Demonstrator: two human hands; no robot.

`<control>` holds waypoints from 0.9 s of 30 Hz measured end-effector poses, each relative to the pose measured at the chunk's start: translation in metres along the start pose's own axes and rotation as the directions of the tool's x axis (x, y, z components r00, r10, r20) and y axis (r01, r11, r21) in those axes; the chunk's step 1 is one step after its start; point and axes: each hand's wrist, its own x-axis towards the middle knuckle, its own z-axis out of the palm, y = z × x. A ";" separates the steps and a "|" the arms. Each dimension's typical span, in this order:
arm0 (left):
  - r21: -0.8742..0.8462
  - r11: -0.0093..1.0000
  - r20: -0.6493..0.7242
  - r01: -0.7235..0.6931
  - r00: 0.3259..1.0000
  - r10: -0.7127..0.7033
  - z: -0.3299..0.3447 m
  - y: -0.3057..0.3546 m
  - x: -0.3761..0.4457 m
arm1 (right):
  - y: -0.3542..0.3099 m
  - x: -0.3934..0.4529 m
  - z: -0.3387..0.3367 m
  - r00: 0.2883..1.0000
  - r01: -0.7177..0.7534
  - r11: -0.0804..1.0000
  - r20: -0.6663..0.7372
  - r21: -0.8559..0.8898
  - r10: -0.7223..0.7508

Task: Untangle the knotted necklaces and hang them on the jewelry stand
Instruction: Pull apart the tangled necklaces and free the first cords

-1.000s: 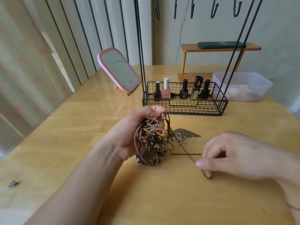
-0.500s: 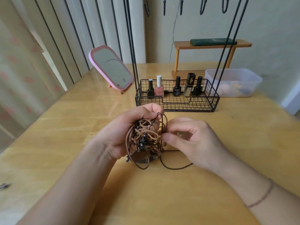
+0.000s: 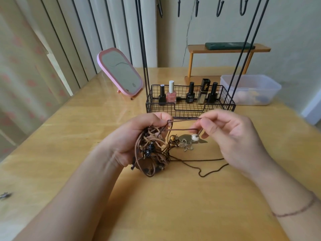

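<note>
Cords of several necklaces sit bunched in a tangle [image 3: 152,150] that the left hand [image 3: 139,136] grips with curled fingers, just above the desk [image 3: 69,136], apparently to anchor the knot while one strand is worked free. The right hand [image 3: 231,136] pinches a tan cord loop [image 3: 184,125] between thumb and fingertips and holds it taut to the right of the bunch, probably to see where it threads through. A white bead [image 3: 194,137] hangs from the cord near those fingers. A metal flower pendant [image 3: 186,145] lies on the desk just beside the tangle, and a thin dark cord [image 3: 205,168] trails loose toward the right wrist. The jewelry stand [image 3: 190,105] stands just behind the hands, its hooks [image 3: 219,7] bare; nail polish bottles [image 3: 171,93] fill its wire basket. A pink mirror [image 3: 119,72], a clear plastic tub [image 3: 251,88] and a small wooden shelf [image 3: 227,48] stand further back. Nothing blocks the hooks; the remaining knots themselves look like the obstacle.
</note>
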 end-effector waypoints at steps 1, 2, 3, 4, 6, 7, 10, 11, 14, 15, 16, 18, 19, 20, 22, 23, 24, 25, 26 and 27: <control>0.013 1.000 0.002 -0.002 1.000 0.002 0.001 0.000 0.000 | 0.000 0.000 0.000 1.000 -0.007 1.000 -0.003 0.009 0.007; 0.021 1.000 0.006 -0.002 1.000 0.002 0.002 0.000 0.000 | -0.001 0.000 0.000 1.000 -0.019 0.999 -0.005 0.031 0.019; 0.025 1.000 0.008 -0.004 1.000 0.004 0.002 -0.001 0.000 | -0.001 -0.001 0.001 0.999 -0.037 0.997 -0.005 0.068 0.038; 0.030 1.000 0.006 -0.008 1.000 0.007 0.002 -0.001 0.000 | -0.003 -0.002 0.001 0.998 -0.063 0.992 -0.004 0.112 0.064; 0.046 0.999 -0.002 -0.020 1.000 0.020 0.001 -0.001 0.000 | -0.007 -0.002 0.000 0.992 -0.121 0.967 0.006 0.222 0.123; 0.054 0.998 -0.010 -0.028 1.000 0.028 0.001 -0.001 0.000 | -0.009 -0.002 -0.002 0.987 -0.158 0.944 0.024 0.288 0.158; 0.077 0.995 -0.055 -0.063 0.996 0.067 0.000 -0.001 0.000 | -0.014 -0.003 -0.013 0.960 -0.243 0.897 0.227 0.369 0.167; 0.096 0.992 -0.072 -0.079 0.994 0.086 -0.001 -0.002 0.001 | -0.014 -0.004 -0.017 0.935 -0.250 0.902 0.331 0.352 0.129; 0.164 0.978 -0.106 -0.132 0.983 0.150 -0.003 -0.001 0.002 | -0.017 -0.009 -0.022 0.833 -0.259 0.920 0.550 0.295 0.058; 0.186 0.970 -0.108 -0.155 0.978 0.177 -0.004 0.000 0.002 | -0.018 -0.010 -0.022 0.796 -0.265 0.927 0.603 0.267 0.054; 0.214 0.959 -0.107 -0.184 0.972 0.210 -0.005 0.000 0.002 | -0.020 -0.010 -0.021 0.757 -0.251 0.943 0.651 0.220 0.050; 0.261 0.931 -0.096 -0.256 0.953 0.289 -0.005 0.002 0.001 | -0.021 -0.011 -0.019 0.686 -0.148 0.985 0.727 0.084 0.041; 0.268 0.916 -0.083 -0.298 0.940 0.331 -0.005 0.003 0.001 | -0.019 -0.013 -0.017 0.664 -0.063 0.998 0.747 0.006 0.038; 0.270 0.902 -0.071 -0.336 0.927 0.367 -0.005 0.003 0.000 | -0.016 -0.016 -0.014 0.657 0.056 0.995 0.753 -0.088 0.029; 0.308 0.858 -0.051 -0.411 0.894 0.446 -0.004 0.003 -0.001 | -0.010 -0.023 -0.004 0.672 0.385 0.864 0.740 -0.325 -0.021; 0.382 0.807 -0.048 -0.450 0.863 0.503 -0.002 0.002 -0.002 | -0.009 -0.026 0.001 0.683 0.528 0.733 0.727 -0.429 -0.066; 0.476 0.735 -0.041 -0.483 0.823 0.567 0.001 0.000 -0.002 | -0.007 -0.027 0.005 0.686 0.623 0.606 0.718 -0.495 -0.118; 0.554 0.662 -0.024 -0.505 0.785 0.620 0.003 -0.002 -0.001 | -0.007 -0.028 0.008 0.687 0.673 0.517 0.706 -0.529 -0.172; 0.598 0.609 -0.005 -0.521 0.757 0.653 0.006 -0.003 -0.001 | -0.009 -0.028 0.010 0.690 0.700 0.468 0.681 -0.539 -0.247; 0.615 0.579 0.006 -0.536 0.737 0.675 0.009 -0.003 -0.001 | -0.011 -0.028 0.012 0.687 0.722 0.440 0.634 -0.535 -0.355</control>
